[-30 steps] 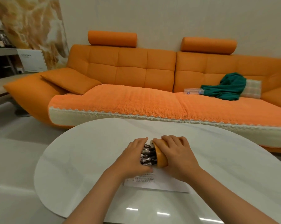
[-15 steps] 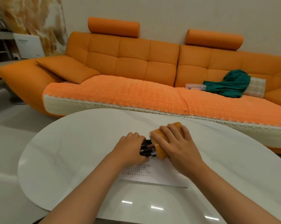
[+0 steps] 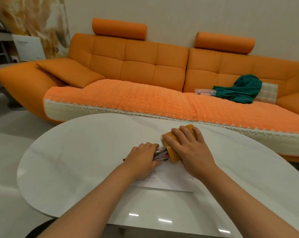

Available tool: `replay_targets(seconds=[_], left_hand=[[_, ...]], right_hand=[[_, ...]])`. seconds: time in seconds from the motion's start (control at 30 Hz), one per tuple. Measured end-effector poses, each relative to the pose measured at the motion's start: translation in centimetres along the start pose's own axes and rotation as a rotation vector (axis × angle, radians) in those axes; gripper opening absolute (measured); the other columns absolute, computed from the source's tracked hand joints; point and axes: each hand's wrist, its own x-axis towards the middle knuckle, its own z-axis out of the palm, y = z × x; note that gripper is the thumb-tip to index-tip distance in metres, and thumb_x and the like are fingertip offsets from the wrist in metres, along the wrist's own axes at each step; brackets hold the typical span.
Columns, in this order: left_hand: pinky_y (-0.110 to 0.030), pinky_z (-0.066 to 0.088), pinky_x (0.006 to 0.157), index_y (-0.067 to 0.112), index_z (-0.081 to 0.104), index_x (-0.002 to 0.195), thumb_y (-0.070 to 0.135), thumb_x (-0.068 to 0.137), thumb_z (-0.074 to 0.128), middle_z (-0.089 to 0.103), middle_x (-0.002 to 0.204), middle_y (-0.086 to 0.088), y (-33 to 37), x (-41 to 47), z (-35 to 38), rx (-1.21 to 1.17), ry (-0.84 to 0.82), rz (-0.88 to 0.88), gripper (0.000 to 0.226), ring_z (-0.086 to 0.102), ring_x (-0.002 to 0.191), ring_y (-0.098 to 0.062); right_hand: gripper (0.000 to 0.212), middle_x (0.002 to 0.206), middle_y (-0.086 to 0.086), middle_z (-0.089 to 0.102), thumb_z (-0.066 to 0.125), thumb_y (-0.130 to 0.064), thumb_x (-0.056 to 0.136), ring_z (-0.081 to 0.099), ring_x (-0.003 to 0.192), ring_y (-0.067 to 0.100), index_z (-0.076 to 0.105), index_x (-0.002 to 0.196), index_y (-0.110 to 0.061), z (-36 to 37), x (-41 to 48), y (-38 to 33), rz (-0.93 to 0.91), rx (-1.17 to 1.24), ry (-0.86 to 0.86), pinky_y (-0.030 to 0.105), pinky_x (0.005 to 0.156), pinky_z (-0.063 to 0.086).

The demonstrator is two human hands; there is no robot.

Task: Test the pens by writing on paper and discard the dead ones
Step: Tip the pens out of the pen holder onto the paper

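Right hand (image 3: pixel 188 148): palm down, fingers curled over orange pen holder (image 3: pixel 173 156), gripping it. Holder on its side on worktop (image 3: pixel 85 152), mouth facing left.
Left hand (image 3: pixel 141 158): fingers wrapped round pens (image 3: pixel 160 152) projecting from holder mouth, just left of right hand.
Paper (image 3: pixel 171 179): flat on worktop, near side, partly under both hands.

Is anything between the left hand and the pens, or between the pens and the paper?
Nothing visible. The left hand holds the bundle of pens protruding from the tipped orange cylindrical holder, at the far edge of the white printed paper.
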Motion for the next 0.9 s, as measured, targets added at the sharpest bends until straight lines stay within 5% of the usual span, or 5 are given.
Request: replay_targets(seconds=[0.33,0.47,0.7,0.9], left_hand=[[-0.040,0.026,0.112,0.023,0.025,0.153,0.051,0.098,0.046,0.041,0.147,-0.002,0.5,0.6,1.3,0.145,-0.030,-0.009,0.065,0.038,0.131,-0.025],[-0.043,0.024,0.115,0.029,0.021,0.155,0.067,0.089,0.049,0.038,0.152,0.002,2.2,1.4,1.3,0.116,0.054,0.045,0.082,0.039,0.135,-0.025],[-0.033,0.044,0.084,0.027,0.063,0.121,0.036,0.099,0.053,0.063,0.113,0.007,4.6,2.4,2.5,-0.009,0.221,0.148,0.025,0.058,0.106,-0.019],[-0.028,0.040,0.101,0.021,0.066,0.128,0.029,0.101,0.053,0.060,0.134,0.008,4.2,2.4,2.7,-0.080,0.217,0.117,0.031,0.054,0.123,-0.014]], right_hand=[[0.084,0.142,0.008,0.047,0.083,-0.023,0.069,0.040,0.134,0.038,0.041,0.141,-0.032,0.3,-2.0,3.4,0.120,-0.042,-0.107,0.057,0.112,0.024],[0.082,0.141,0.004,0.048,0.081,-0.030,0.072,0.041,0.131,0.033,0.037,0.142,-0.034,0.7,-2.6,3.9,0.188,0.048,-0.062,0.053,0.111,0.026],[0.080,0.141,0.003,0.047,0.077,-0.033,0.074,0.041,0.132,0.032,0.036,0.142,-0.034,0.6,-3.0,4.1,0.175,0.081,-0.026,0.052,0.111,0.026],[0.087,0.141,0.005,0.048,0.081,-0.028,0.068,0.042,0.131,0.034,0.035,0.141,-0.035,0.9,-4.6,6.5,0.275,0.077,-0.061,0.054,0.110,0.026]])
